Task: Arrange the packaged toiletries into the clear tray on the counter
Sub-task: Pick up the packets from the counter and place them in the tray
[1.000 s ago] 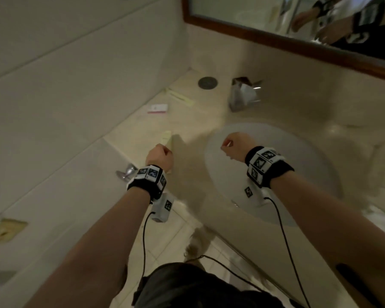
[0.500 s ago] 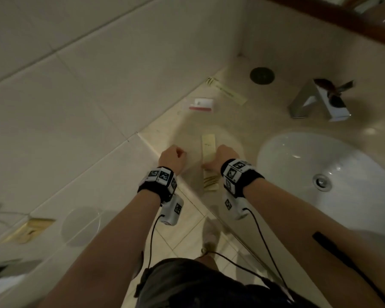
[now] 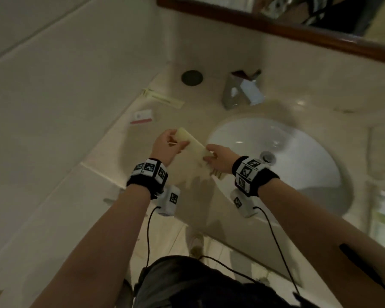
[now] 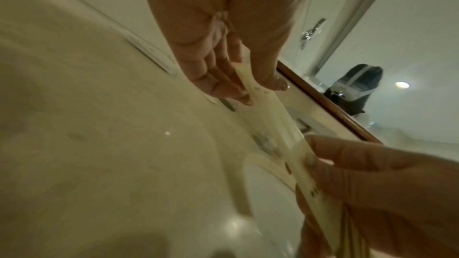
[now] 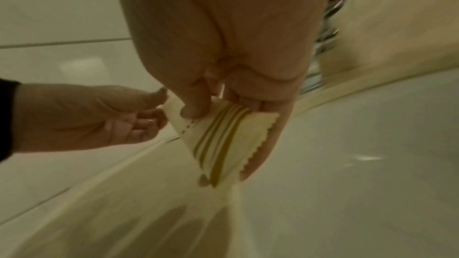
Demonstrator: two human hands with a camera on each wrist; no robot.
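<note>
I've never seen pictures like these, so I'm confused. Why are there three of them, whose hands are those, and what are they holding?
One person wears three cameras: one on the head, one on each wrist. The head view looks down at a bathroom counter beside a sink. The left hand and right hand each pinch one end of a long pale packet, lifted above the counter. The wrist views show that same packet close up. A small white and red packet and a long thin packet lie on the counter.

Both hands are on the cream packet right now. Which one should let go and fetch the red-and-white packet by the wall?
Probably the left hand: the red-and-white packet lies on its side, close ahead. The right hand can hold the cream packet by the striped end it pinches.
</note>
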